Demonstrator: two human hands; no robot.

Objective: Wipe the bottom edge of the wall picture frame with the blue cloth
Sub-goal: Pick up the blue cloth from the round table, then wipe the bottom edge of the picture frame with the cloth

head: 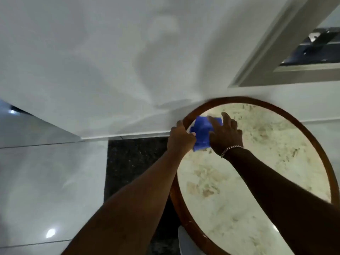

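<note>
The blue cloth [201, 132] lies crumpled on the far left part of a round table's marble top, between both hands. My left hand [181, 138] grips the cloth's left side at the table's wooden rim [189, 115]. My right hand [225, 133], with a chain bracelet at the wrist, rests on the cloth's right side with fingers spread. The wall picture frame [287, 50], pale grey with a dark picture inside, hangs at the upper right; its bottom edge runs well above the hands.
The round table [257, 172] with a brown rim stands against the white wall [110, 61]. A dark speckled floor strip [136, 162] and glossy white tiles [46, 181] lie to the left. A white baseboard runs along the wall's foot.
</note>
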